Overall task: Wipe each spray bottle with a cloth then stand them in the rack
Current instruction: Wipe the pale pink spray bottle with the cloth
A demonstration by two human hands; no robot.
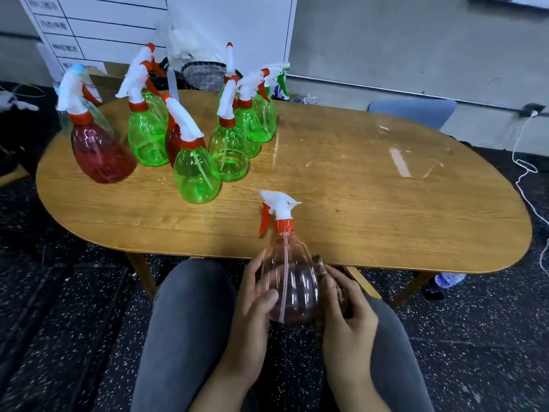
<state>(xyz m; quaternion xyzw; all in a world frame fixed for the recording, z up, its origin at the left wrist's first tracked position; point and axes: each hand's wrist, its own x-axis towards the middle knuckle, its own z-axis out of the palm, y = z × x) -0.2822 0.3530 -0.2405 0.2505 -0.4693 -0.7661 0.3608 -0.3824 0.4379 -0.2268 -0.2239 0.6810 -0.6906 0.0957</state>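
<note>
Held upright over the lap, just in front of the near edge of the wooden surface [341, 185]: a clear pink spray bottle [289, 281] (white head, red trigger). Left hand [252, 310] and right hand [346, 310] curled round its sides. Far left, standing clustered: green bottles [196, 176] and a red bottle [101, 156].

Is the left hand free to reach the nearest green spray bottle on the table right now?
Probably not yet: the left hand grips the pink spray bottle along with the right hand. The path over the table to the green bottle looks unobstructed.
</note>
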